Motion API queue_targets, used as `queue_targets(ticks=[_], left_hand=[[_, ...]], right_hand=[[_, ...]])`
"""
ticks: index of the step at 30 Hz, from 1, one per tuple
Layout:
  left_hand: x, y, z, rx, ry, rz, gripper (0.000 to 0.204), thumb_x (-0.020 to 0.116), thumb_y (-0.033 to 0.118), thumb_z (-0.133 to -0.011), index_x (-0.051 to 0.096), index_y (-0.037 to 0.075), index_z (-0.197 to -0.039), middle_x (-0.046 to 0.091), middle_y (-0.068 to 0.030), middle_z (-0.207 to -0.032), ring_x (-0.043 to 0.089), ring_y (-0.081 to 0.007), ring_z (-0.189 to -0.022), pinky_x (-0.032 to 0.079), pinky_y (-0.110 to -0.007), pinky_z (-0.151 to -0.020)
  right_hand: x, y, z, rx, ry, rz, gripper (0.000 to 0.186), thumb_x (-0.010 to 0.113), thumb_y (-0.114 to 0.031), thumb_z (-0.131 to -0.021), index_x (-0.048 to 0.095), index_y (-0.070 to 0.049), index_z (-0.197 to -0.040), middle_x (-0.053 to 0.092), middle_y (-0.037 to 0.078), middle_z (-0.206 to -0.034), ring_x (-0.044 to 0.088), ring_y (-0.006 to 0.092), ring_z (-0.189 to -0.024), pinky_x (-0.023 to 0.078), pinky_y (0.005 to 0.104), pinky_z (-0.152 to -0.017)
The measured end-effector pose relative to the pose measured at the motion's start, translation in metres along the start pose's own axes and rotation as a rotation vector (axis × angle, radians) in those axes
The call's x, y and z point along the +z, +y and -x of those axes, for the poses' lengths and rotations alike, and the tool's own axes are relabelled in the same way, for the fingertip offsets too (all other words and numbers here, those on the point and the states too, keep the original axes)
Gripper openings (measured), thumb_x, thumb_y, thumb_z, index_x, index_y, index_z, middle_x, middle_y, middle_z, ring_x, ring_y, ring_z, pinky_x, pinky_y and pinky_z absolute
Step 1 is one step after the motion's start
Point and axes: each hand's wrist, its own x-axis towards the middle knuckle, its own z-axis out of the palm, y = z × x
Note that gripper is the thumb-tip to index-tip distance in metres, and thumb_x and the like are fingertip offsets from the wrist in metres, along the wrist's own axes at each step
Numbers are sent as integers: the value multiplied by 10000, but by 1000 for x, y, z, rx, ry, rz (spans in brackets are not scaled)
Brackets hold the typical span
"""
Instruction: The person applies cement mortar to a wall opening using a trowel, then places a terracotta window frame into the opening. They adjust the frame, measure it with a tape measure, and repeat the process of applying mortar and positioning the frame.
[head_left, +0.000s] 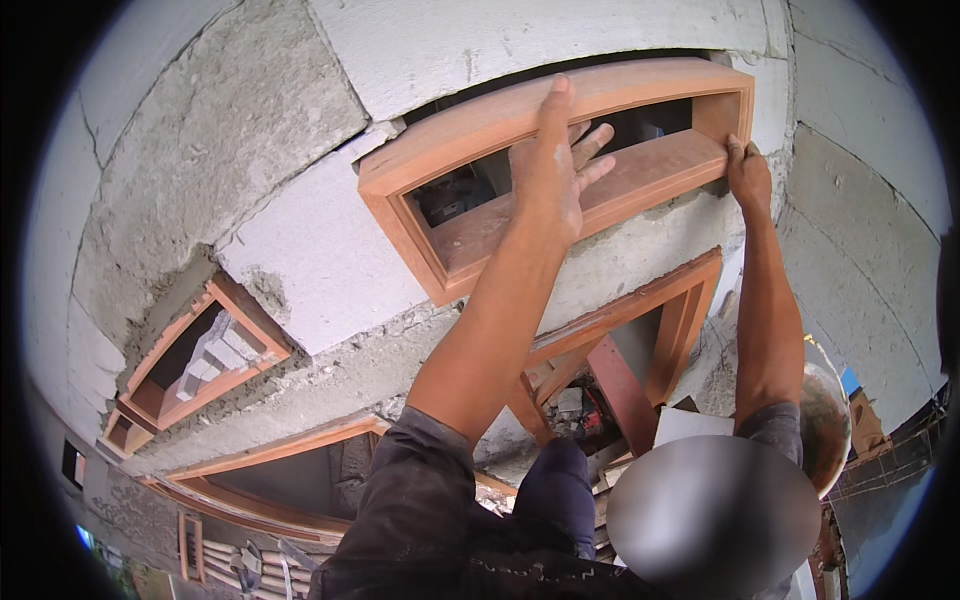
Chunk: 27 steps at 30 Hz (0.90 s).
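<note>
Neither of my own hands is in view. I look down a grey block wall (300,270) at a person standing below in a dark shirt (420,520), both arms stretched up. An orange-brown wooden vent frame (400,210) sits in an opening near the wall's top. One of that person's hands (555,170) lies flat on the frame's upper rail, fingers spread. The other hand (748,175) grips the frame's lower right corner.
A smaller wooden frame (250,330) is set in the wall at left, with rough mortar around it. A larger wooden frame (690,290) with a diagonal brace stands below the vent, and a long one (270,450) lower left. Rubble and boards lie on the ground far below.
</note>
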Motion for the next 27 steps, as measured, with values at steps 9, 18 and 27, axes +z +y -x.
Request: queue_targets(ticks=[9, 18, 27], left_hand=[[-122, 45, 95, 1022, 415, -1415, 763, 783, 292, -741, 395, -22, -1318, 467, -218, -1264, 422, -325, -1228, 366, -441, -987], [-135, 25, 58, 1100, 521, -1456, 533, 716, 164, -748, 493, -38, -1189, 502, -203, -1134, 441, -339, -1080, 297, -478, -901], [-135, 15, 45, 1191, 681, -1512, 491, 698, 174, -754, 523, -43, -1158, 408, -264, -1272, 312, -401, -1261, 205, -544, -1003]], right_hand=[[2, 6, 4, 0, 31, 3, 518, 421, -463, -928, 562, -19, -1154, 620, 271, -1055, 588, 420, -1012, 449, 458, -869], [3, -1, 9, -4, 70, 28, 515, 418, -460, -928, 566, -3, -1114, 619, 277, -1044, 584, 427, -1011, 448, 463, -865], [3, 11, -5, -17, 22, 59, 539, 408, -476, -926, 568, 1, -1120, 610, 284, -1067, 578, 430, -1024, 444, 468, -874]])
